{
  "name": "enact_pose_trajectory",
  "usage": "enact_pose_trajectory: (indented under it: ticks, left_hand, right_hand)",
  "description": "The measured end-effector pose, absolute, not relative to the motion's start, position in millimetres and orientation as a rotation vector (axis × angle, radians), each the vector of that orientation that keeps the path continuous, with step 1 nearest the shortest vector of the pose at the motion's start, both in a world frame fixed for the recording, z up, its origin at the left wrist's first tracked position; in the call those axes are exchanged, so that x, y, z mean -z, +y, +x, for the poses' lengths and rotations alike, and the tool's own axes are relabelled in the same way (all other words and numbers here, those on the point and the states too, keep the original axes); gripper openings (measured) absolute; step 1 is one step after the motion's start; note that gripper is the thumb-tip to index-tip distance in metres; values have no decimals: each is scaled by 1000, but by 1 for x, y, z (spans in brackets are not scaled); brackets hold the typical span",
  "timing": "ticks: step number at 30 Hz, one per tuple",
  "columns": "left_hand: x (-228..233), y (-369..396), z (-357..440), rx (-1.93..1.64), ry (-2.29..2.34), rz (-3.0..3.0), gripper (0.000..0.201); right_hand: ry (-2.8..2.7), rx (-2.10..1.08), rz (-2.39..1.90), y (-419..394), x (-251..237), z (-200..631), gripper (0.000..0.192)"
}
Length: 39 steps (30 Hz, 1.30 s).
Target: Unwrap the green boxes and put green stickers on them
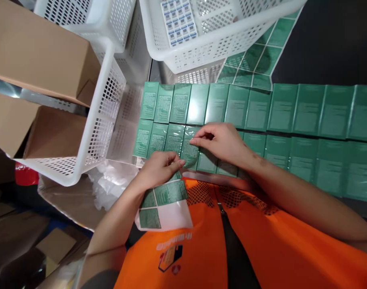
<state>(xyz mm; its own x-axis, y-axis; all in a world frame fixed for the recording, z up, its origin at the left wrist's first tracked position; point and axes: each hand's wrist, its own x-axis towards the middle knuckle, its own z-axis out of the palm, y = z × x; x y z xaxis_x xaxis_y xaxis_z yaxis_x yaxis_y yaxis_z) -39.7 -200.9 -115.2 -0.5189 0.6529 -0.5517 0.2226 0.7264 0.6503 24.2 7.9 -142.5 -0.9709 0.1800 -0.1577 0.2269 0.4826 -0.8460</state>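
Right now, near to far, bottom of the frame to top:

Vest: my orange vest [261, 241] fills the lower middle and right of the frame, nearest to me.

Sticker sheet: a white backing sheet with green labels [164, 204] lies against the vest at lower centre, partly under my left wrist; a few labels are on it, the rest of it is bare.

Left hand: my left hand [161, 166] sits just above that sheet, fingers curled down on the near edge of a clear-wrapped green box [188, 150]. Its grip is narrow and steadies the box rather than lifting it.

Right hand: my right hand [221, 140] is at centre, thumb and forefinger pinched close on the box's upper edge, where the film glints. I cannot tell whether a label or only film is between them.

Step in hand: I judge that I am working on this one box in the near row, at its wrapping or label.

Next move: it calls, I think, for a fine pinch and a flat press without nudging the neighbours, which touch it on both sides.

Rows: two rows of green boxes [306, 108] run across the counter [331, 44] from centre to the right edge.

Baskets: white mesh baskets [219, 44] stand at upper centre and upper left; one holds a sheet of small blue-and-white labels [179, 20].

Cartons: brown cartons [35, 52] sit at far upper left.
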Motion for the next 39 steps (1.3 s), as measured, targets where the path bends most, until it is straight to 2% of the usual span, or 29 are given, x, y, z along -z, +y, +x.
enact_pose_trajectory:
  ticks: [9, 15, 22, 29, 39]
  left_hand:
    - [107, -201, -40, -653, 2127, 690, 36]
    - [99, -200, -32, -688, 2204, 880, 26]
    - [87, -195, -29, -554, 2200, 838, 32]
    - [98, -193, -31, -396, 2219, 652, 41]
    - [103, -193, -45, -475, 2025, 463, 37]
  right_hand:
    - [2581, 1616, 404, 12, 139, 25, 16]
    - [2548, 1639, 313, 14, 138, 30, 20]
    - [2557, 1670, 270, 15, 144, 35, 22]
    - [2814, 1386, 285, 3, 144, 30, 21]
    - [2823, 1269, 314, 3, 143, 28, 19]
